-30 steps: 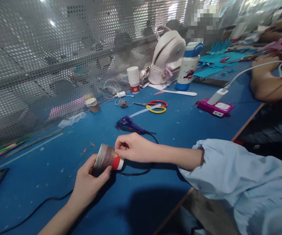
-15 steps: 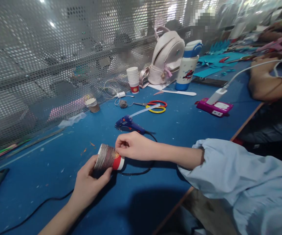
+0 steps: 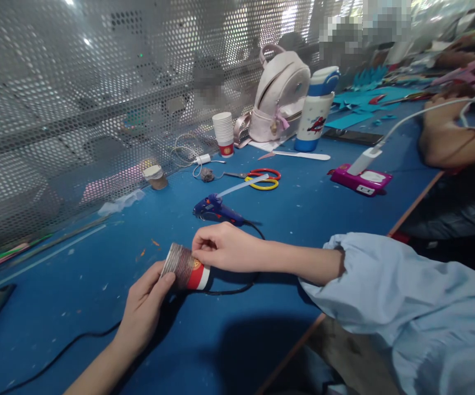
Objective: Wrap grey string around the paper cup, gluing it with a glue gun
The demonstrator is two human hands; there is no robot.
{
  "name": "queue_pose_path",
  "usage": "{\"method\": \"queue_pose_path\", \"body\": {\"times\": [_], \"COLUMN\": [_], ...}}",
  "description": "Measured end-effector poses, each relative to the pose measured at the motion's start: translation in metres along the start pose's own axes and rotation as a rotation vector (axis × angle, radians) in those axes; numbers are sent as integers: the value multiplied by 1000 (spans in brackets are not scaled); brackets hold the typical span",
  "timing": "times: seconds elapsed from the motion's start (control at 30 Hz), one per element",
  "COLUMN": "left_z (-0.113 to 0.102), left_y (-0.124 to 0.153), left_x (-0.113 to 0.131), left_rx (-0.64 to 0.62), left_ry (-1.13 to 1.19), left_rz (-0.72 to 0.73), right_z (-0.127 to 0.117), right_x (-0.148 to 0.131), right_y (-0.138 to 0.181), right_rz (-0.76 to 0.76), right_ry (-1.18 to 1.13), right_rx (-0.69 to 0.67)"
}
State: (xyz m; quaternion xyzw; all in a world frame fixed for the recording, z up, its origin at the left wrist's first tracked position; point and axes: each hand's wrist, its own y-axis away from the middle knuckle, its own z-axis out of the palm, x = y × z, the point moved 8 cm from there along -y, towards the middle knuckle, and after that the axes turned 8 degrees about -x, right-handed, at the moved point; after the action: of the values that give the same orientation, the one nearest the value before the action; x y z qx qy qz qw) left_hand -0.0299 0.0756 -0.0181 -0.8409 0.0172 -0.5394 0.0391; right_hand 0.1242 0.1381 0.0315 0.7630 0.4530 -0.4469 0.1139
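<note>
Has slid the thumb of the left hand (image 3: 143,307) from beside the red band (image 3: 197,278) back toward the rim of the paper cup (image 3: 186,270). Works at a blue table (image 3: 303,227), with a pale backpack (image 3: 280,99) at the back and a bottle (image 3: 315,116) beside it. Pinches the right hand (image 3: 227,249)'s thumb and fingertips together at the edge of the cord wrapping (image 3: 180,262), cannot tell on what, near a blue glue gun (image 3: 216,209). Holds the paper cup sideways between both hands, left thumb in front, fingers behind.
</note>
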Motion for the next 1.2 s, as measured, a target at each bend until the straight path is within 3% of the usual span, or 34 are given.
{"method": "queue_pose_path", "body": {"times": [0.17, 0.47, 0.87, 1.1, 1.2], "left_z": [0, -5, -2, -6, -8], "left_y": [0, 1, 3, 2, 0], "left_x": [0, 1, 18, 16, 12], "left_rx": [-1, 41, -27, -3, -2], "left_ry": [-3, -51, -187, -216, -194], "left_rz": [-13, 44, 180, 173, 152], "right_z": [0, 1, 0, 8, 6], "right_x": [-2, 6, 5, 24, 26], "right_y": [0, -1, -1, -2, -3], "right_rz": [-26, 63, 91, 261, 256], "right_ry": [22, -96, -108, -460, -495], "right_rx": [7, -24, -49, -140, -151]}}
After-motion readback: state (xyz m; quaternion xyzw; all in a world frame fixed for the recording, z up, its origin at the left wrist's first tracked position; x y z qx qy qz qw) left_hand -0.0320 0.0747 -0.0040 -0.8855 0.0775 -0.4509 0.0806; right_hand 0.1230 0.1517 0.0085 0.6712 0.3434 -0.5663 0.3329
